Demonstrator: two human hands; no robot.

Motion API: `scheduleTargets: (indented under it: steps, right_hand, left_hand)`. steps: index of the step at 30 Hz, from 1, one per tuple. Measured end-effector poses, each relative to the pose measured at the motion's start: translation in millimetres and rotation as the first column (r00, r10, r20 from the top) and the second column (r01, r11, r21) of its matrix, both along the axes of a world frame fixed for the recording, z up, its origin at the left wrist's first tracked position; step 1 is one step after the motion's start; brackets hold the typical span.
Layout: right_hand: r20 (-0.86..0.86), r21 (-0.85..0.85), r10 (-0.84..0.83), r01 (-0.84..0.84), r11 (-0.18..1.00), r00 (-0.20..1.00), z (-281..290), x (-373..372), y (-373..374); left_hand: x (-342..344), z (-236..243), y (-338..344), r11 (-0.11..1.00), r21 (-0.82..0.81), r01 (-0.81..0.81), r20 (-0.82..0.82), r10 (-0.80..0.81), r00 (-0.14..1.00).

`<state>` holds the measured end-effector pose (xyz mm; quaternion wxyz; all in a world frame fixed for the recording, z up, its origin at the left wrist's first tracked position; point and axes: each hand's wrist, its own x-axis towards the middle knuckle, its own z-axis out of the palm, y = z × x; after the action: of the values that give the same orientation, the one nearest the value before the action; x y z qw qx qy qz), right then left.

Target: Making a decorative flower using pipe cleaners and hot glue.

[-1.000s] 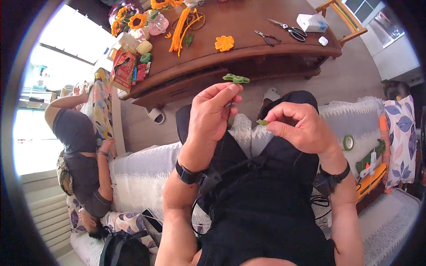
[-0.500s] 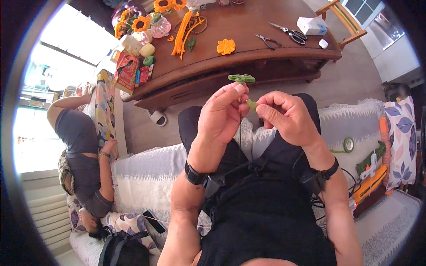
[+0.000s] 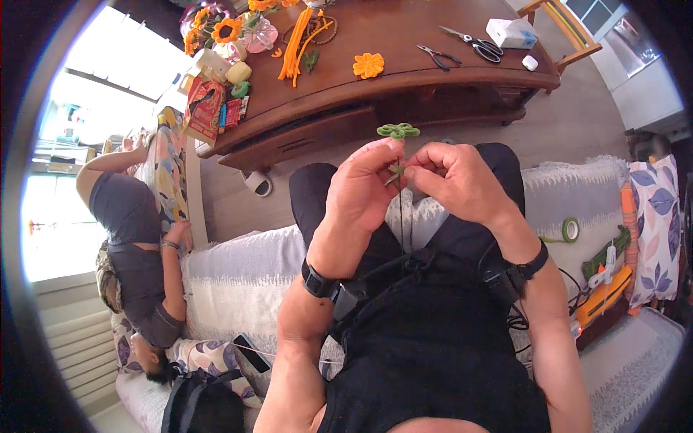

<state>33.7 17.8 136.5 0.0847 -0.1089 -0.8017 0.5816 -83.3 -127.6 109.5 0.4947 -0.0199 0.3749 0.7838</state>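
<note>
Fingertips of the left hand (image 3: pixel 364 191) and right hand (image 3: pixel 455 180) pinched together on a thin green stem (image 3: pixel 394 173), touching each other just above the lap. Both closed on the stem, thumbs pressed against forefingers. Topped by a green looped flower piece (image 3: pixel 398 130), poking up clear of the knuckles. A dark thin wire (image 3: pixel 401 216) hanging down from the pinch between the wrists. Black band on each wrist.

Beyond the hands, a brown wooden table (image 3: pixel 404 72). On it an orange flower (image 3: pixel 369 65), a bundle of orange stems (image 3: pixel 296 54), pliers (image 3: pixel 437 56), scissors (image 3: pixel 476 45), a white box (image 3: pixel 511 32), and sunflowers (image 3: pixel 216 29) at the far left corner. To the right, on the white sofa cover (image 3: pixel 570 191), a roll of green tape (image 3: pixel 570 229). To the left, another person (image 3: pixel 133 238) lying on the sofa, a phone (image 3: pixel 251 353) nearby.
</note>
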Motion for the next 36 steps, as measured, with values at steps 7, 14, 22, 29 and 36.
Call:
scheduleTargets:
  steps: [7, 14, 22, 29, 36]
  right_hand:
    - [-0.022, -0.022, -0.113, 0.113, 0.993, 0.993, -1, -3, -4]
    - [-0.056, 0.006, -0.146, 0.146, 0.989, 0.988, -8, -4, -3]
    - [-0.049, 0.008, -0.155, 0.156, 0.988, 0.987, -9, -3, -5]
    - [-0.070, 0.026, -0.144, 0.146, 0.989, 0.987, -14, -4, -6]
    - [-0.056, 0.007, -0.141, 0.141, 0.990, 0.988, -13, -2, -6]
  left_hand:
    - [-1, -8, 1, 1.000, -0.009, 0.020, -0.088, -0.021, 0.996]
    - [-1, -4, 3, 0.998, -0.037, 0.043, -0.070, -0.045, 0.996]
    - [1, 4, 3, 0.999, -0.043, 0.021, -0.041, -0.022, 0.999]
    - [-6, -11, 2, 0.997, -0.021, 0.073, -0.056, -0.074, 0.996]
    - [-7, -9, 2, 0.996, -0.014, 0.093, -0.124, -0.094, 0.988]
